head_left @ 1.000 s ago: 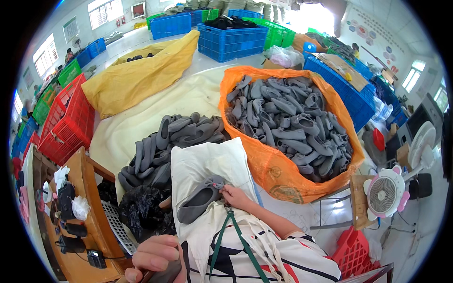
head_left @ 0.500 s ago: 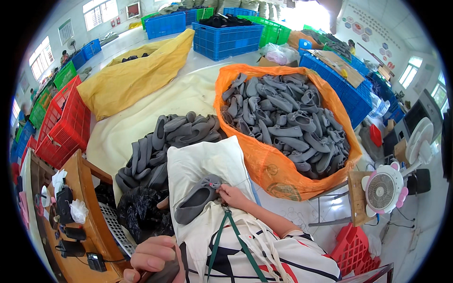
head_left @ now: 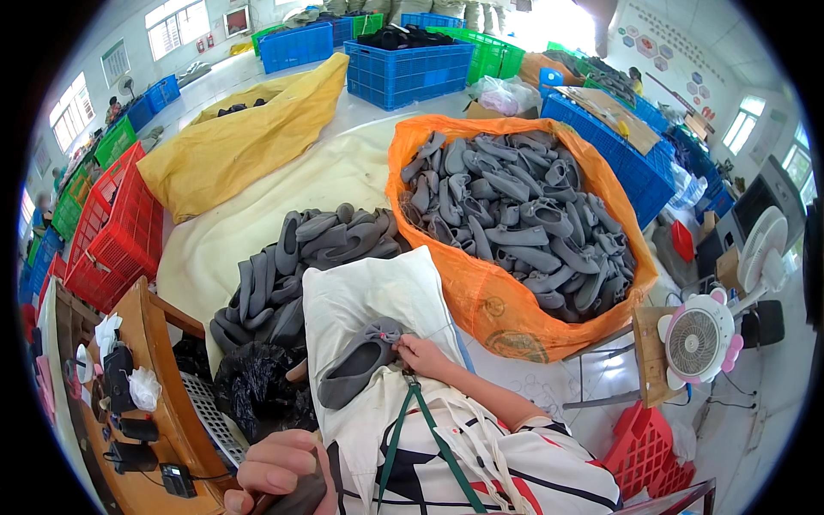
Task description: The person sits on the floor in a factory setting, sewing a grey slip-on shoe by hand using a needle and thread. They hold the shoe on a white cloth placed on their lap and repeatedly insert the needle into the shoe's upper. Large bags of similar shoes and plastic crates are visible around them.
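A grey slip-on shoe (head_left: 352,378) with a bow at its toe lies tilted on the white cushion (head_left: 378,283) over my lap. Pinched at the bow end, it is held by my right hand (head_left: 421,358), whose fingers are closed. At the lower edge and close to the camera, my left hand (head_left: 279,468) curls its fingers round a dark grey thing (head_left: 302,498), mostly cut off by the picture's edge. Beyond the cushion lies a pile of grey shoes (head_left: 275,266). To the right stands an orange sack (head_left: 506,330) full of more grey shoes (head_left: 524,215).
A black plastic bag (head_left: 249,378) and a white basket (head_left: 210,416) stand beside a wooden desk (head_left: 167,378) at left. A red crate (head_left: 116,245) and yellow sack (head_left: 257,146) lie beyond. Right are fans (head_left: 693,335) and a blue crate (head_left: 635,184).
The whole view has shifted very slightly. Both hands and the shoe stay as they were.
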`<state>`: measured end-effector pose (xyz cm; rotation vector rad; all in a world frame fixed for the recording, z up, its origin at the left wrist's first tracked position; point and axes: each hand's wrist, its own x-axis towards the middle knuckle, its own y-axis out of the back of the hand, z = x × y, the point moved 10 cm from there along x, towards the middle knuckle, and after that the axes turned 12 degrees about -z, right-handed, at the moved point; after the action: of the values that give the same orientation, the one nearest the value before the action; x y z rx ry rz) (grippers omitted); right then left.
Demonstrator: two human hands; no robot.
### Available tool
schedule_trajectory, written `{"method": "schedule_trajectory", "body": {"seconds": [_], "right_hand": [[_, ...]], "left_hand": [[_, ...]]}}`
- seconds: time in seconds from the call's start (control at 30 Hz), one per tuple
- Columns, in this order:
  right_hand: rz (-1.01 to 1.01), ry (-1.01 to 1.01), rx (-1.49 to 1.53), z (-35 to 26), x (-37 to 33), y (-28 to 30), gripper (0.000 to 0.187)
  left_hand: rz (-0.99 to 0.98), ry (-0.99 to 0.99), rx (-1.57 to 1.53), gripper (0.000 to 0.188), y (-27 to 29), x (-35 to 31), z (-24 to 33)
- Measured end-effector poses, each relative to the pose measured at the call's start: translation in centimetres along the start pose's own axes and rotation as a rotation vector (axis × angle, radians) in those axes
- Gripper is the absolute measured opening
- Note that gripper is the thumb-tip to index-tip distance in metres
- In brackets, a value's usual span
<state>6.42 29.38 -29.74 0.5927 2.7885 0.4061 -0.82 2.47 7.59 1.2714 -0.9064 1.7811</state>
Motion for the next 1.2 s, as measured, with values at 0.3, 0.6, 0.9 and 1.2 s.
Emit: {"method": "schedule_trajectory", "body": {"seconds": [0.3,0.6,0.9,1.2], "right_hand": [[-0.006,-0.011,0.002,0.3,0.0,-0.1,0.019],[-0.017,-0.019,0.016,0.2,0.0,-0.1,0.018],[-0.006,0.006,-0.025,0.4,0.2,0.0,0.018],[-0.006,-0.013,-0.010,0.5,0.3,-0.1,0.018]], "left_hand": [[-0.211,0.218,-0.079,0.084,-0.7,-0.2,-0.6],[-0.144,0.197,-0.029,0.071,-0.5,-0.4,-0.9],[-0.080,0.261,-0.102,0.054,0.0,-0.8,-1.3],[-0.057,0.183,-0.032,0.058,0.4,-0.1,-0.6]]}}
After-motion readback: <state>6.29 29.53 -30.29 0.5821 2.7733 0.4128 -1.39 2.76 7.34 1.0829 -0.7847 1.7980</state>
